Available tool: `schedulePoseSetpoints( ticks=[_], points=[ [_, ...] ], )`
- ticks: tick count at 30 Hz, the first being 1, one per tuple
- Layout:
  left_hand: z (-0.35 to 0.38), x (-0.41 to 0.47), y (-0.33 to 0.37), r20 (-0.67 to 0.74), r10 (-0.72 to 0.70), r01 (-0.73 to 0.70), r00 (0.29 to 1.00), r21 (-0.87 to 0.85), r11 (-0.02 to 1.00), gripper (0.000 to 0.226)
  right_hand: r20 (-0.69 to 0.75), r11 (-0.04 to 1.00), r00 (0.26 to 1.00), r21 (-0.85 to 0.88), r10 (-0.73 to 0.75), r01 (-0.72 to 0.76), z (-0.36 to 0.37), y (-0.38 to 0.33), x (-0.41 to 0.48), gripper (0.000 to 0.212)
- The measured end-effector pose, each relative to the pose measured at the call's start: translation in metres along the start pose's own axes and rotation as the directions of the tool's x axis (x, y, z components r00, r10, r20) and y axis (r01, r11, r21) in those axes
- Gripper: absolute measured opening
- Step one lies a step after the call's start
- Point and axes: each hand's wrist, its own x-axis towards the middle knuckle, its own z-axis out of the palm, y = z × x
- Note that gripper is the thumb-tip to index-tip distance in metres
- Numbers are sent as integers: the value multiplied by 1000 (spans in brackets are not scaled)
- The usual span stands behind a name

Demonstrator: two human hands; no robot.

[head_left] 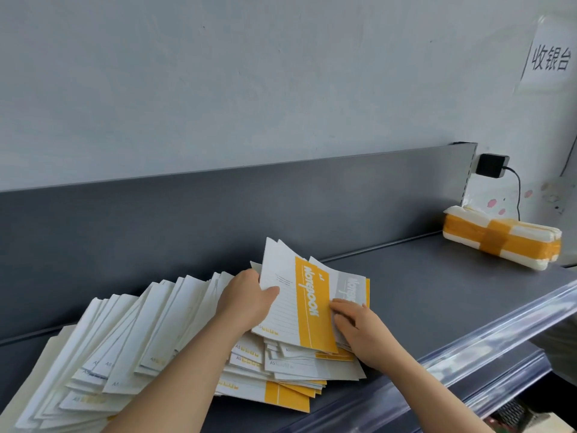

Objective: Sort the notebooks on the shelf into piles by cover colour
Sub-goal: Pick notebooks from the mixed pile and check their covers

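Note:
A long slumped row of thin white notebooks (125, 348) with yellow or grey spine bands lies across the dark grey shelf (437, 292). My left hand (246, 298) grips the left edge of a tilted yellow-banded notebook (299, 301), lifting it with a few others behind it. My right hand (362, 329) rests its fingers on a grey-banded notebook (351, 290) just behind and right of the yellow one. Under both hands lies a flat heap of mixed yellow and grey notebooks (290, 379).
A white bundle bound with orange tape (502, 242) lies at the shelf's far right. A black power adapter (491, 165) with its cable hangs on the wall beside a paper sign (549, 57). The clear plastic shelf lip (499, 335) runs along the front edge.

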Motion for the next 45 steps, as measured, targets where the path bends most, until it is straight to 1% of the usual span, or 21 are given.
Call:
schedulePoseSetpoints(
  ticks=[2,4,6,7,10,13,16,18,20,27,30,34,40,42,45],
  points=[
    [-7,-6,-5,-23,4,-6,1000,-102,995,22,-30,998,999,51,45,-44,4,-6,2,21],
    [-15,-16,-11,-47,1,-11,999,-205,979,21,-33,988,998,148,55,-50,8,-18,3,26],
    [-24,-26,-20,-82,-14,-11,997,-295,955,22,-45,971,999,237,26,-15,12,-36,3,29],
    [-30,-32,-25,-107,-25,-11,994,-328,945,22,-74,964,997,267,9,11,14,-47,2,31],
    [-50,-49,-40,-189,-61,-13,980,-368,930,24,-159,930,985,349,-62,115,22,-76,2,34],
    [-74,-69,-57,-254,-131,18,958,-406,913,22,-150,901,983,402,-111,163,36,-107,4,32],
    [-99,-93,-77,-228,-194,62,954,-484,873,14,-124,876,978,436,-166,204,55,-139,3,30],
    [-117,-112,-92,-192,-221,89,956,-529,844,18,-97,870,974,438,-205,227,70,-161,-1,29],
    [-135,-133,-109,-206,-248,107,947,-526,844,23,-62,858,967,448,-249,250,87,-182,-7,29],
    [-194,-213,-187,-388,-336,140,858,-454,880,29,62,846,928,436,-368,307,165,-267,-47,34],
    [-224,-254,-224,-441,-370,175,818,-422,890,28,98,836,899,422,-428,351,203,-311,-72,36],
    [-268,-312,-279,-503,-411,253,760,-352,901,24,159,815,864,446,-478,369,258,-373,-113,36],
    [-335,-400,-354,-530,-446,339,721,-291,895,27,225,790,814,475,-535,388,338,-460,-177,37],
    [-356,-424,-376,-519,-467,365,716,-293,884,29,252,789,805,489,-537,373,362,-485,-196,40],
    [-383,-451,-408,-501,-494,384,711,-312,869,31,277,790,789,483,-548,379,393,-519,-218,39]
  ],
)
